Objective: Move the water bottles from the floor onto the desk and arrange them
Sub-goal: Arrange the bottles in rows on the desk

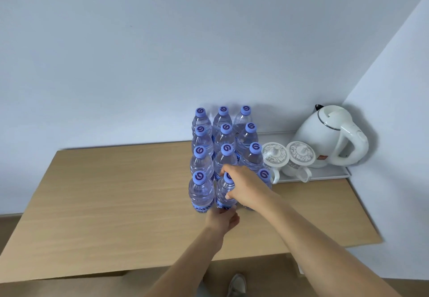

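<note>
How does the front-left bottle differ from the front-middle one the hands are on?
The front-left bottle stands free, untouched, with its cap fully visible; the front-middle bottle is held by both hands, and its cap is partly hidden. The right hand wraps its upper body from the right, and the left hand grips its base, so much of it is covered, while the front-left one shows in full. Both stand upright on the desk and look like the same bottle, with blue caps.

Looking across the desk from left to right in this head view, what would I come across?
Bare wooden desk → block of water bottles → two lidded white cups on a tray → white kettle.
</note>
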`<state>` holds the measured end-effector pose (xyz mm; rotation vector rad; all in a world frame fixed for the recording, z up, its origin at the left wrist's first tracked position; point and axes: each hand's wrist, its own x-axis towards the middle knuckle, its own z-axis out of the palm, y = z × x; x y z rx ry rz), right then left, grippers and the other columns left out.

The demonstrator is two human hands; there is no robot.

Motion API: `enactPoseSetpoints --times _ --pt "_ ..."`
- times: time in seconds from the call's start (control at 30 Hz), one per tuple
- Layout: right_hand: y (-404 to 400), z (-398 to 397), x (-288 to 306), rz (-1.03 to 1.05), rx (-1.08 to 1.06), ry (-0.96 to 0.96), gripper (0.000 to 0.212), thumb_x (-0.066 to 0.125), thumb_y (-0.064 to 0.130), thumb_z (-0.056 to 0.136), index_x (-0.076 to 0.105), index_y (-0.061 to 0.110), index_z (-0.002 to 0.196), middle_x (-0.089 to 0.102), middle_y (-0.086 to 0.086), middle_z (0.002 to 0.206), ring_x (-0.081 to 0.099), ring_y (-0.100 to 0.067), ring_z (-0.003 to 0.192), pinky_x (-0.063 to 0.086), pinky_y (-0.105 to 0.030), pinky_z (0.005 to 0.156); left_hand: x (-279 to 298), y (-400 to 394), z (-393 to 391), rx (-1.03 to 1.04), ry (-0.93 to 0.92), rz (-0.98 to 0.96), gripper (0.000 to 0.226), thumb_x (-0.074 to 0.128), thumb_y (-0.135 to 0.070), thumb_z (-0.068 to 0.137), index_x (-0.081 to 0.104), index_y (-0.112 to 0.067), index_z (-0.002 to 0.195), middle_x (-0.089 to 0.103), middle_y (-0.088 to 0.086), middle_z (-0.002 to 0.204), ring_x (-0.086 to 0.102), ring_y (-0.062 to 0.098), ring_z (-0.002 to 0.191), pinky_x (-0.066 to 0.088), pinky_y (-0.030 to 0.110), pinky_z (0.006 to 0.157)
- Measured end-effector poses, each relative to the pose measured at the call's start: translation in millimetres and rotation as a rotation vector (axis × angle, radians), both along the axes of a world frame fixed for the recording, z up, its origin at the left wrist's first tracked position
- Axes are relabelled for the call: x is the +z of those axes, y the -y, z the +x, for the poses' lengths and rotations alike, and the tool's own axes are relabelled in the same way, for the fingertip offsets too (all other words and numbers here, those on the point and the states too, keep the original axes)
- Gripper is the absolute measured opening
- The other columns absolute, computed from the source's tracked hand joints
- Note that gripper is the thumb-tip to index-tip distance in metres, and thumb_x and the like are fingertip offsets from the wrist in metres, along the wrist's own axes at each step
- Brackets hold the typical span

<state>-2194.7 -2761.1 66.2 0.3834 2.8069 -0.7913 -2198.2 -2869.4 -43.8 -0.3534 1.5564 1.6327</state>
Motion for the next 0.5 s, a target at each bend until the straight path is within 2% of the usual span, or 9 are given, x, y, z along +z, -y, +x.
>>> enactPoseSetpoints --times 0.13,0.27,0.37,0.5 --pt "-3.2 -4.0 0.6 0.018 0.008 -0.020 0.049 0.081 0.012 0.074 0.050 0.008 0.111 0.056 -0.008 0.107 0.058 -0.030 0.095 0.049 -0.041 0.081 3.6 -8.1 -9.6 0.045 -0.001 0.014 0.021 0.063 0.008 0.084 0.062 0.007 0.105 0.063 0.017 0.089 0.057 0.026 0.076 0.059 0.025 0.064" --pt "-4.3 -4.6 0.9 0.052 0.015 -0.034 0.058 0.082 0.013 0.072 0.045 0.011 0.116 0.042 -0.006 0.117 0.059 -0.032 0.093 0.049 -0.040 0.078 -1.8 -8.5 -7.2 0.049 0.001 0.006 0.018 0.066 0.003 0.084 0.063 0.004 0.102 0.057 0.013 0.080 0.052 0.022 0.069 0.059 0.026 0.067" --pt "-7.2 -6.8 8.5 0.061 0.047 -0.037 0.066 0.082 0.016 0.073 0.043 0.012 0.126 0.043 -0.009 0.127 0.058 -0.033 0.103 0.049 -0.040 0.084 -2.9 -11.0 -1.2 0.037 0.030 -0.018 0.017 0.068 -0.004 0.085 0.063 -0.003 0.101 0.055 0.010 0.076 0.053 0.020 0.064 0.060 0.028 0.067" --pt "-24.2 -5.0 29.8 0.030 -0.014 -0.155 0.065 0.079 0.030 0.076 0.046 0.018 0.131 0.049 -0.004 0.128 0.055 -0.025 0.110 0.044 -0.034 0.084 0.6 -19.0 10.4 -0.009 0.157 -0.062 0.014 0.066 -0.007 0.088 0.055 -0.002 0.094 0.055 0.017 0.082 0.058 0.024 0.070 0.059 0.027 0.058"
